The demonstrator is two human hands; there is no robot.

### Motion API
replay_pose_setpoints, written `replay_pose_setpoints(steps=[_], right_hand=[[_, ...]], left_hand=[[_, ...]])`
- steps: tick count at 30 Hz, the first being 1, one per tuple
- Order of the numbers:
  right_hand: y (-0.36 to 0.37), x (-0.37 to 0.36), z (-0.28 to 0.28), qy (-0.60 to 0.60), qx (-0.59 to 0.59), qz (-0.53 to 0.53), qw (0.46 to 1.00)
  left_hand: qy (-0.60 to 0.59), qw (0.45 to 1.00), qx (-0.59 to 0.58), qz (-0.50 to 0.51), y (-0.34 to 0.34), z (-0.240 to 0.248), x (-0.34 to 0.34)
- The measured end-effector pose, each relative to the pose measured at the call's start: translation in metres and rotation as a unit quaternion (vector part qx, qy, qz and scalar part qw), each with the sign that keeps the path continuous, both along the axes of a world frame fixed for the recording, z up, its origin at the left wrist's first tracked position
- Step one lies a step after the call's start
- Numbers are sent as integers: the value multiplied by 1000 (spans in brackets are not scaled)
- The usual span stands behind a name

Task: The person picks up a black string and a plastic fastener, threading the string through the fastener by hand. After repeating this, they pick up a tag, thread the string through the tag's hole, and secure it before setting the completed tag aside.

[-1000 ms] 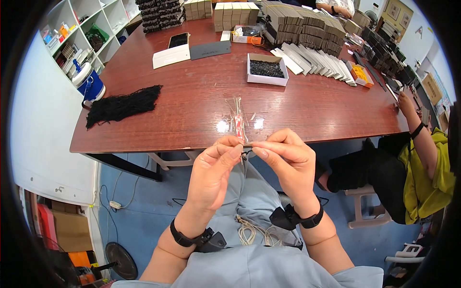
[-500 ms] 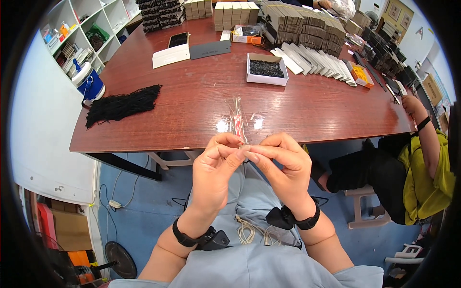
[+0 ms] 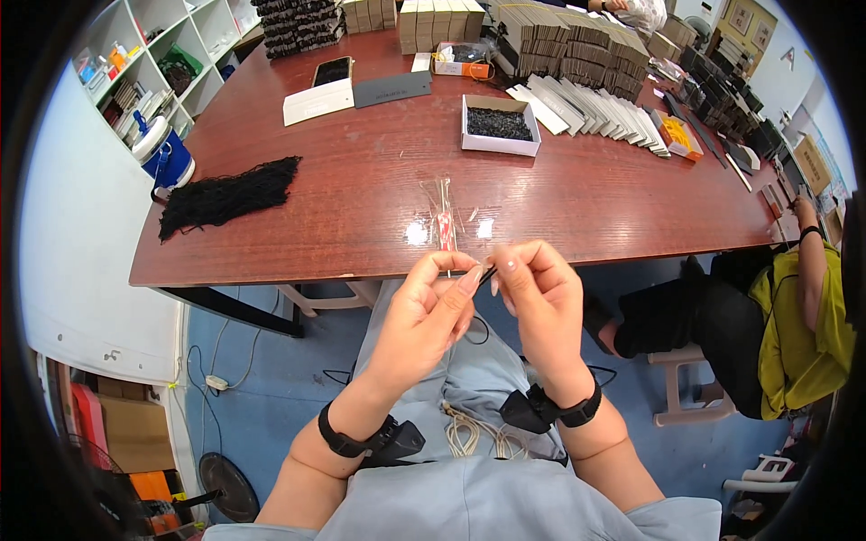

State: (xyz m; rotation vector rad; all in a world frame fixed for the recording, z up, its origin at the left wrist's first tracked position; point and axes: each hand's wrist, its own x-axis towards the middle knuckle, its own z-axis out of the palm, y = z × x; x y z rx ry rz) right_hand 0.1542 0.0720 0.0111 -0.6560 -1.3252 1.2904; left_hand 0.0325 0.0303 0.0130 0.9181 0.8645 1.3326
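Note:
Just beyond the table's near edge, above my lap, my left hand [image 3: 428, 311] and my right hand [image 3: 548, 311] are both closed in a fingertip pinch, close together. A thin black cord [image 3: 488, 273] runs between their fingertips, and a loop of it hangs below. My right fingers grip the cord; my left thumb and forefinger meet at its end, where any small piece is too tiny to make out. Behind my hands, a clear plastic packet with red and white marking [image 3: 445, 230] lies on the table [image 3: 352, 212].
A bundle of black cords [image 3: 230, 197] lies at left, by a blue and white jug [image 3: 167, 153]. Farther back are a white box of small black pieces [image 3: 499, 124], fanned pale cards [image 3: 595, 117] and stacked cards [image 3: 568, 50]. A person in yellow-green [image 3: 803, 334] sits at right.
My fingertips have shifted slightly right and drawn a little apart, with black cord now showing between them. The seated person's hand at right has moved outward and lower.

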Motion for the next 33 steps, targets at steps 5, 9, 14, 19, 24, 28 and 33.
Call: replay_pose_setpoints(steps=[5,9,14,19,24,28,33], right_hand=[[6,10,1,129,-142,51,980],[-1,-2,-6,-24,93,-91,991],[-2,6,-11,-140,124,-45,981],[-9,7,4,5,-11,106,994],[-3,8,4,41,-131,205,969],[-3,9,2,77,-190,261,943],[-5,4,1,115,-227,257,932]], left_hand=[[274,947,120,116,-4,-5,1],[474,835,235,154,-7,4,3],[329,935,125,51,-3,9,-17],[92,987,23,-128,4,7,-25],[36,983,9,-181,5,12,-26],[42,976,1,-215,12,0,-35],[-82,962,-45,-256,13,-8,-35]])
